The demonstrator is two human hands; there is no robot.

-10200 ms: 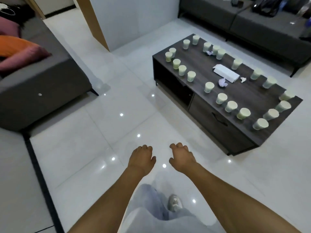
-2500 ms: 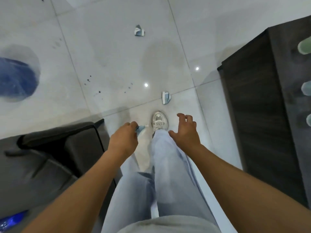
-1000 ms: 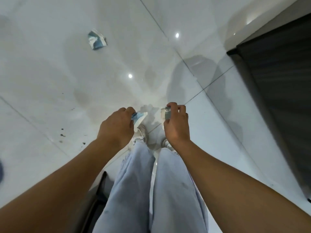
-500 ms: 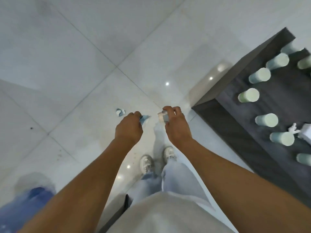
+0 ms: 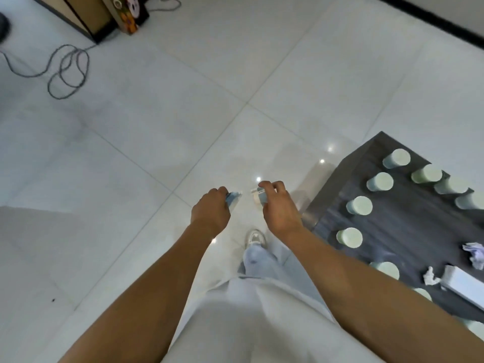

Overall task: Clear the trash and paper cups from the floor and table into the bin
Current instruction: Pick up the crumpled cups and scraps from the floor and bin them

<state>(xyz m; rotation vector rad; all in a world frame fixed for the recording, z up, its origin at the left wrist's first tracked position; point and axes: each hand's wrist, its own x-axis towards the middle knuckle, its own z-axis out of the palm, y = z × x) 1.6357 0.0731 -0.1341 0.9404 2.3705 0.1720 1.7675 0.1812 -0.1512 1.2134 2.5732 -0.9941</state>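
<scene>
The person stands on the white floor (image 5: 157, 142). The left hand (image 5: 210, 212) has its fingers clamped on a blue wrapper (image 5: 233, 198); the right hand (image 5: 279, 208) pinches a small white scrap (image 5: 258, 196). Just right, the dark desk (image 5: 408, 231) carries upright paper cups (image 5: 359, 205) and crumpled tissues (image 5: 474, 254). Farther left, a cable (image 5: 66, 72) coils.

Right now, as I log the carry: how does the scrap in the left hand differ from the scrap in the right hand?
The left hand grips a blue crumpled scrap poking out past its fingers; the right hand pinches a paler, boxier scrap with a blue-grey face. Both are small pieces of trash, held above the floor.
</scene>
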